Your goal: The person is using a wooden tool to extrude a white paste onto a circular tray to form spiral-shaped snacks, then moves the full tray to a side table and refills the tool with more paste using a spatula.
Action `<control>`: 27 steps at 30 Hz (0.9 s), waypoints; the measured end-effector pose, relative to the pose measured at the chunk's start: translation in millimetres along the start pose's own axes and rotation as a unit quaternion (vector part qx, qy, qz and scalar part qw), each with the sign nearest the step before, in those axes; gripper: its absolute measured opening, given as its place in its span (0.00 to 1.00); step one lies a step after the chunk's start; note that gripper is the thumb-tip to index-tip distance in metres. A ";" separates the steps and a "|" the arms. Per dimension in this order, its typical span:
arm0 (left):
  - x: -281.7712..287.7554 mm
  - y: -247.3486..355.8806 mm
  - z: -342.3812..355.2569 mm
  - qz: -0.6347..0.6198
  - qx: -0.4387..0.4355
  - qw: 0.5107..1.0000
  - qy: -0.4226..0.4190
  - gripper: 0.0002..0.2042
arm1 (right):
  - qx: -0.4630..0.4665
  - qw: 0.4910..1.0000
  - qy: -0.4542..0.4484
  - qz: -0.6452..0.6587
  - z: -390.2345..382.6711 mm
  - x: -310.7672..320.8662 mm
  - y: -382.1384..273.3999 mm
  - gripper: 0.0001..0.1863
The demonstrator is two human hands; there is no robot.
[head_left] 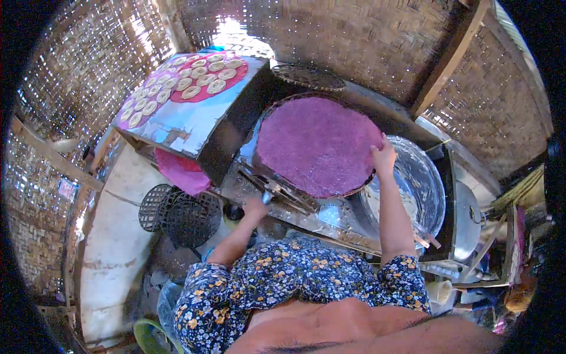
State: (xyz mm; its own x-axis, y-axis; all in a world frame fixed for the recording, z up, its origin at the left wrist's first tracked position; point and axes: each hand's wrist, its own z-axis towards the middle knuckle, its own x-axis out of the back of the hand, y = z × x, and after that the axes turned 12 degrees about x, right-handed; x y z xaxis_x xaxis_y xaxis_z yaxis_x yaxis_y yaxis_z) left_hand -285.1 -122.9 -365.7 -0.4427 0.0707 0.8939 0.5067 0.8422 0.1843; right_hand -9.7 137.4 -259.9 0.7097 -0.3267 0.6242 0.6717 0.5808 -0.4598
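Note:
A round purple cloth (pixel 318 144) lies spread over a flat, dark-rimmed round tray on the worktop. At the cloth's right edge, my right hand (pixel 384 158) pinches it between thumb and fingers; whether the tray rim is also gripped I cannot tell. My left hand (pixel 256 209) is closed around a short silver metal cylinder (pixel 267 197) near the worktop's front edge. Beside my right forearm stands a wide metal basin (pixel 433 192) with pale batter smeared inside. Thin wooden sticks (pixel 425 236) rest at the basin's near rim.
To the left, a raised box-like stand (pixel 194 133) carries several pale round dough pieces (pixel 190 91) on pink and purple cloths. Another pink cloth (pixel 180 172) hangs below it. Black open-weave baskets (pixel 188 215) stand on the lower left. A woven tray (pixel 308 77) leans behind, against bamboo walls.

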 end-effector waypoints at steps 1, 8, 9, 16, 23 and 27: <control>-5.1 2.7 0.6 -0.001 -0.001 1.000 0.002 0.26 | 0.001 1.000 0.003 0.000 0.5 4.1 -3.5 0.30; -19.0 7.5 4.8 -0.101 0.031 0.991 0.084 0.20 | -0.068 0.997 -0.036 0.032 10.7 10.2 -14.6 0.31; -20.9 1.4 3.0 -0.102 0.039 0.991 0.082 0.20 | -0.042 0.999 -0.023 0.022 13.3 8.1 -10.5 0.31; -17.9 -68.3 -11.2 -0.416 -0.150 0.893 0.081 0.20 | 0.125 0.991 0.008 0.035 2.4 40.4 -73.9 0.29; 104.5 -27.6 -93.2 -0.396 -0.176 0.836 0.337 0.12 | 0.096 0.731 -0.438 0.514 -97.7 62.0 -206.5 0.24; 139.4 -3.7 -90.1 -0.269 -0.291 0.803 0.446 0.13 | -0.198 0.601 -0.499 0.593 -93.7 60.1 -227.3 0.30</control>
State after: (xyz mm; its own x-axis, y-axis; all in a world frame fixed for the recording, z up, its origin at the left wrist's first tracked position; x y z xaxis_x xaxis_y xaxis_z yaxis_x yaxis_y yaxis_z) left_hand -282.0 -164.3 -204.9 -0.1384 -0.8484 0.5109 0.7942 0.2132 0.5691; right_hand -99.9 -84.1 -177.1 0.3914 0.8655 -0.3127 -0.0423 -0.3225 -0.9456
